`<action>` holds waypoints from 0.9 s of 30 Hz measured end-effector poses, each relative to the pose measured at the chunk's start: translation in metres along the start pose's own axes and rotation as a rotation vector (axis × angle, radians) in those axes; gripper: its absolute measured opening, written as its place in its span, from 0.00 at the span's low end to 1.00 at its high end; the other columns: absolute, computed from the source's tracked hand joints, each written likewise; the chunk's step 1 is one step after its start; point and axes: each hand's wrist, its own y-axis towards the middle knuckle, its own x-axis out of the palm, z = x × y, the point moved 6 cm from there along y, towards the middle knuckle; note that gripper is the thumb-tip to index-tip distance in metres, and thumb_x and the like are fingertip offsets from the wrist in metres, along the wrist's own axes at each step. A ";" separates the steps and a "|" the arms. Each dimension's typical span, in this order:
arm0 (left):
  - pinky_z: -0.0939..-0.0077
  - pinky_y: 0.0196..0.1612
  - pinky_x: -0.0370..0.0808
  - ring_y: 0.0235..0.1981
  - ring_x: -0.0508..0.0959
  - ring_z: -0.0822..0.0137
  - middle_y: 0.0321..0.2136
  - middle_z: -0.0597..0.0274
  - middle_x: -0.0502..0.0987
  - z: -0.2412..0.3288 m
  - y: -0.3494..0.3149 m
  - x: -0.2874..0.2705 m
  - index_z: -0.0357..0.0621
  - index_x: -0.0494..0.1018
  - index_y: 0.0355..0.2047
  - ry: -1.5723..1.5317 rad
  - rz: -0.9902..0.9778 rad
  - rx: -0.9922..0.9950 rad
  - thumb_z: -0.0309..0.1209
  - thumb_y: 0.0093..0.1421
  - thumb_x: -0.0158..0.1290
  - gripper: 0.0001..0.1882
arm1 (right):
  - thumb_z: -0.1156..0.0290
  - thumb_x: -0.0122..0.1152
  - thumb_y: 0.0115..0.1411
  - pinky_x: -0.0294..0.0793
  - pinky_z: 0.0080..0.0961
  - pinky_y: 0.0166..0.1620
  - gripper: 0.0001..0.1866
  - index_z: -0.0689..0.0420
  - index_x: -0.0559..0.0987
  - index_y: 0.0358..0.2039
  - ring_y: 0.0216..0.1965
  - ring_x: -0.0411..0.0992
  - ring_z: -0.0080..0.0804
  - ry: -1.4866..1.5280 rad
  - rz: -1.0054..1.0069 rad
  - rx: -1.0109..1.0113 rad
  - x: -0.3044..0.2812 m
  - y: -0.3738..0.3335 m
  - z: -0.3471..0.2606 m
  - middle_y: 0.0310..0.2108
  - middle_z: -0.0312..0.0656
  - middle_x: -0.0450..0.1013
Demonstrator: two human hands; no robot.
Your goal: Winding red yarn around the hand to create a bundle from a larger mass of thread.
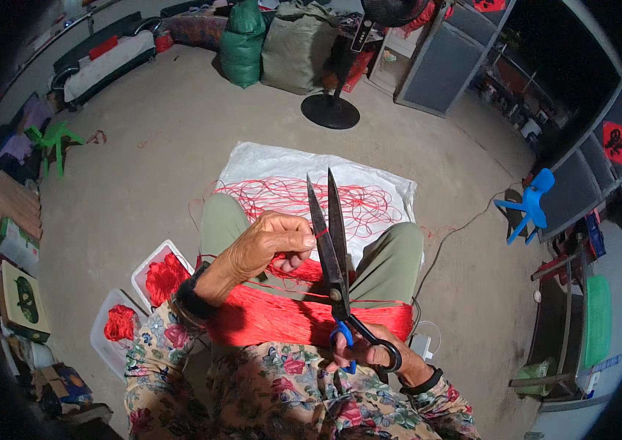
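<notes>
Two hands occupied: right hand (pixel 374 355) gripping long-bladed scissors (pixel 335 275) by the loop handles, blades parted, tips up; left hand (pixel 271 243) pinching red thread (pixel 322 232) at one blade. Red skein (pixel 267 320) lies across lap (pixel 393 258).

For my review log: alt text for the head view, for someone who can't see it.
The right hand holds large, open scissors pointing away; the curled left hand is beside their blades. A thick bundle of red strands lies across the lap, with looser red strands beyond on a white sheet.
</notes>
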 end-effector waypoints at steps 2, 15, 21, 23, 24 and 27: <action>0.86 0.18 0.59 0.17 0.66 0.80 0.16 0.71 0.68 0.000 -0.001 0.004 0.42 0.70 0.21 0.043 0.013 -0.003 0.35 0.58 0.53 0.12 | 0.50 0.62 0.56 0.74 0.40 0.50 0.28 0.61 0.68 0.46 0.33 0.68 0.26 0.018 0.023 -0.027 0.002 0.001 -0.001 0.30 0.37 0.65; 0.87 0.18 0.55 0.15 0.61 0.83 0.16 0.73 0.67 0.011 -0.004 -0.006 0.43 0.71 0.21 0.208 0.031 0.054 0.36 0.57 0.51 0.12 | 0.61 0.58 0.59 0.69 0.21 0.28 0.17 0.62 0.70 0.38 0.23 0.68 0.23 -0.081 0.165 -0.059 -0.005 0.006 -0.004 0.23 0.37 0.68; 0.89 0.16 0.55 0.14 0.62 0.83 0.15 0.73 0.67 0.045 -0.042 -0.078 0.43 0.68 0.20 0.308 0.389 0.236 0.34 0.58 0.52 0.12 | 0.59 0.61 0.57 0.69 0.23 0.23 0.19 0.62 0.71 0.36 0.19 0.67 0.26 -0.128 0.536 -0.356 -0.069 -0.054 -0.031 0.20 0.39 0.68; 0.87 0.17 0.56 0.15 0.63 0.83 0.15 0.74 0.66 0.033 -0.054 -0.088 0.44 0.69 0.20 0.506 0.465 0.175 0.33 0.59 0.52 0.12 | 0.57 0.61 0.56 0.68 0.21 0.21 0.20 0.62 0.70 0.35 0.17 0.66 0.25 -0.425 0.822 -0.395 -0.094 -0.087 -0.040 0.18 0.38 0.67; 0.86 0.18 0.58 0.16 0.63 0.83 0.15 0.74 0.66 0.029 -0.070 -0.090 0.44 0.69 0.20 0.708 0.560 0.122 0.33 0.59 0.52 0.12 | 0.56 0.61 0.56 0.67 0.20 0.21 0.20 0.62 0.70 0.34 0.16 0.65 0.25 -0.481 0.916 -0.385 -0.102 -0.100 -0.043 0.18 0.38 0.67; 0.76 0.22 0.61 0.18 0.63 0.76 0.15 0.70 0.65 -0.037 -0.085 -0.072 0.38 0.69 0.22 0.998 0.505 0.239 0.36 0.61 0.53 0.16 | 0.54 0.59 0.58 0.66 0.21 0.19 0.20 0.61 0.70 0.31 0.15 0.64 0.24 -0.556 1.104 -0.340 -0.139 -0.138 -0.018 0.16 0.36 0.65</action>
